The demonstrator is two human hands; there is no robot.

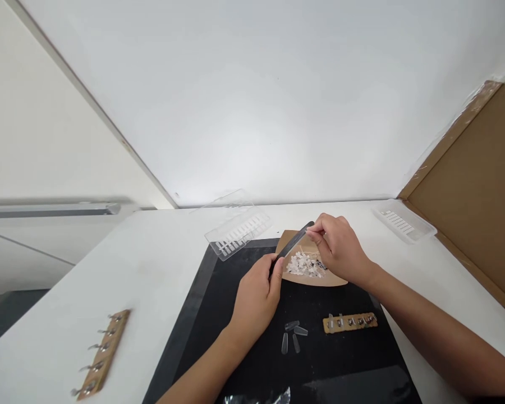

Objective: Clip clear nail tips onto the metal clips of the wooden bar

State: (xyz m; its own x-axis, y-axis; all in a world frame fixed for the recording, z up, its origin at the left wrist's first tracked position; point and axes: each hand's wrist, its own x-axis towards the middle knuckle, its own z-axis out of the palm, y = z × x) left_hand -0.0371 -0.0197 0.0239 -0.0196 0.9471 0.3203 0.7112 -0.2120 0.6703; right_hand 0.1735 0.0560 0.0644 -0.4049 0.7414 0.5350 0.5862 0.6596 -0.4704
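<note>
My left hand is closed on the near end of a dark nail file that slants up to the right. My right hand is pinched at the file's far end, its fingertips on something too small to make out. Both hands hover over a brown cardboard piece that carries a heap of small white chips. All of this lies on a black mat on a white table.
Several clear nail tips lie on the mat beside a small wooden holder strip. Another wooden strip with metal pegs sits at the left. Clear plastic trays stand at the back and right. A cardboard panel leans at the right.
</note>
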